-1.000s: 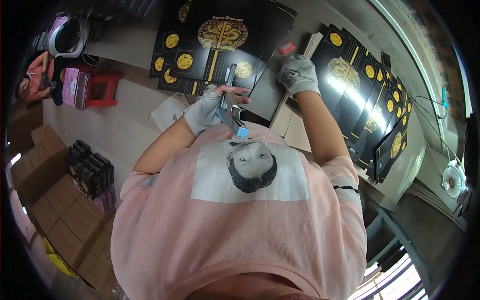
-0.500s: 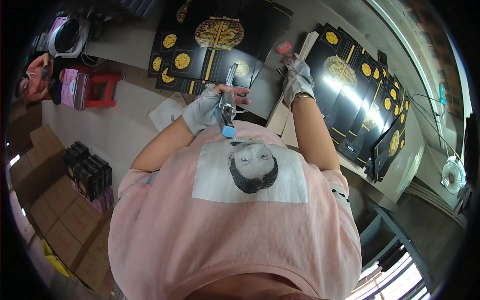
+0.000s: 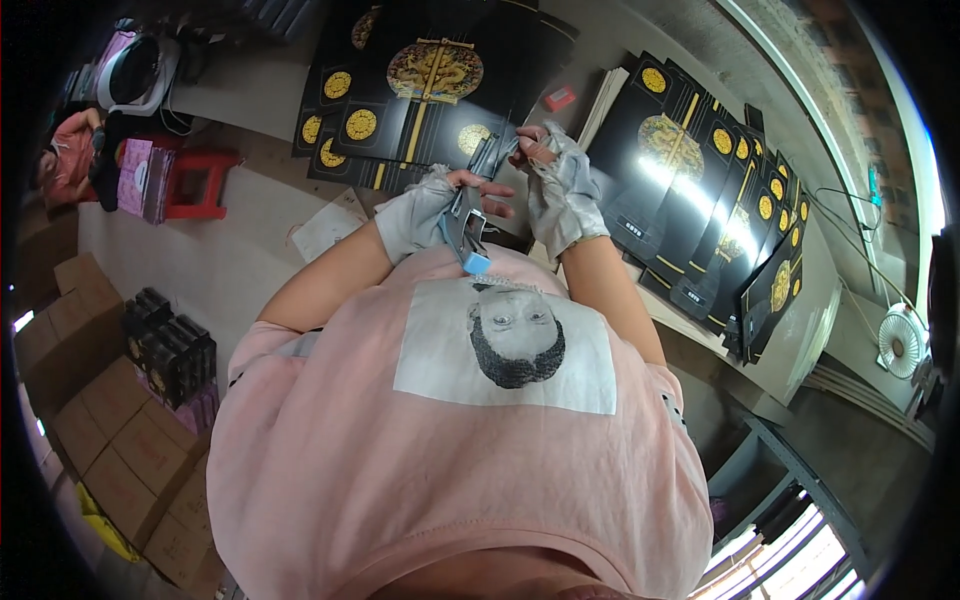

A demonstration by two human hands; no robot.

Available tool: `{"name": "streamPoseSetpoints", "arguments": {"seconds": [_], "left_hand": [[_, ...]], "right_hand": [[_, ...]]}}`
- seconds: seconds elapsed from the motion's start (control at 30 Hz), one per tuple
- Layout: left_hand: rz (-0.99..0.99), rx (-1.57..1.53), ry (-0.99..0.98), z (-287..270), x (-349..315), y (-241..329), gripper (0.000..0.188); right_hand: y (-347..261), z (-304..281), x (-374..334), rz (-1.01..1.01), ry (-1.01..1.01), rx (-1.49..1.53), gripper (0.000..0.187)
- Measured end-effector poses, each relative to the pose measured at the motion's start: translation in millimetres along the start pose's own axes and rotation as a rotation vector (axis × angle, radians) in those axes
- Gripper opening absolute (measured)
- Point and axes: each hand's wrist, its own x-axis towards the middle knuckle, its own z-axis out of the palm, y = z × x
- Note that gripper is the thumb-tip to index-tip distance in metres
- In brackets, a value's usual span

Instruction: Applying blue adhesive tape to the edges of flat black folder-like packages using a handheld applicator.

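Pink cotton came nearest: a shirt (image 3: pixel 460 460) with a pale panel bearing a printed portrait (image 3: pixel 518 345). Just beyond it, the left hand (image 3: pixel 428 207), in a grey glove with bare fingertips, held a metal stapler (image 3: pixel 467 228) against the palm, fingers stretched out past it, its blue end pointing back at the shirt. The right hand (image 3: pixel 563 190), gloved alike, had thumb and fingertips drawn close together at the stapler's far end; whether they pinched the metal or some small piece could not be told.

Past the hands, black panels (image 3: pixel 435 70) with gold roundels and a coloured dragon medallion overlapped on the grey worktop (image 3: pixel 592 48). More black panels (image 3: pixel 670 150) lay to the right, glossy under the light, a short line of pale characters near one lower edge. Between the two groups sat a small red box (image 3: pixel 559 98), its pale label too small to read. Farther off, brown cartons (image 3: pixel 130 450) carried faint reddish printing, blurred, and a seated person (image 3: pixel 72 155) was near a red stool (image 3: pixel 195 190).
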Motion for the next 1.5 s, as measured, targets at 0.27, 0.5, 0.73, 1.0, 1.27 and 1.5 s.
{"name": "streamPoseSetpoints", "arguments": {"seconds": [0.27, 0.5, 0.73, 1.0, 1.27, 1.5], "left_hand": [[-0.032, 0.009, -0.005, -0.6, 3.5, 0.6, 0.053], [-0.043, 0.062, 0.021, -0.7, 3.5, 3.7, 0.055], [-0.065, 0.073, 0.094, 9.1, 6.6, 4.2, 0.053], [-0.053, 0.069, 0.124, 5.1, 13.2, 3.3, 0.050], [-0.032, 0.104, 0.150, 17.5, 6.5, 7.7, 0.043], [0.054, 0.030, 0.196, -33.4, 27.6, -9.5, 0.038]], "right_hand": [[2.6, 1.5, -0.9, -0.021, 0.032, -0.099, 0.021], [-4.8, -4.0, 11.0, 0.035, -0.011, -0.411, 0.019], [-9.7, -4.2, 22.3, -0.253, -0.080, -1.031, 0.020], [-32.4, 18.4, 5.4, -0.224, -0.120, -1.313, 0.024], [-23.3, 2.8, -10.8, -0.110, 0.111, -0.977, 0.028], [-46.0, 23.8, -48.8, 0.107, -0.396, -1.050, 0.038]]}}
